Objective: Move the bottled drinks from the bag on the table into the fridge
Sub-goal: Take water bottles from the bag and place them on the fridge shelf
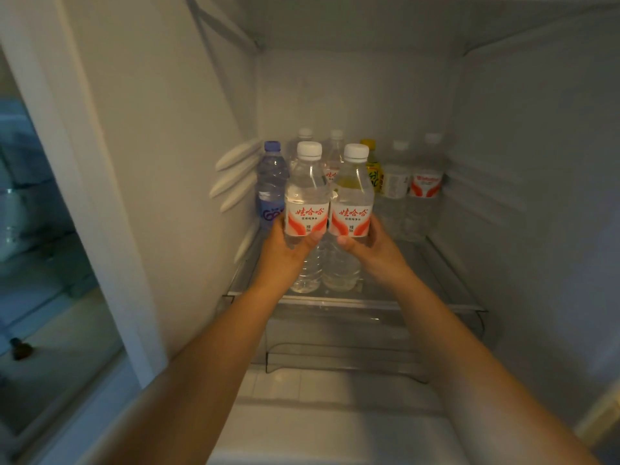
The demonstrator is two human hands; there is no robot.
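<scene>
Head view: our left hand (285, 250) grips one white-capped water bottle (306, 196) and our right hand (372, 246) grips its twin (352, 199), both upright and touching on the glass fridge shelf (419, 290). Behind them stand a blue bottle (271, 182), a yellow-capped drink (373, 169) and what seem to be more clear bottles (426, 182).

The back of the fridge shelf (436, 263) is full of bottles (396, 182). The front right part has open room.

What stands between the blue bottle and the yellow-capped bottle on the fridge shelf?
Head view: two clear water bottles at the back, with the two held bottles in front.
</scene>
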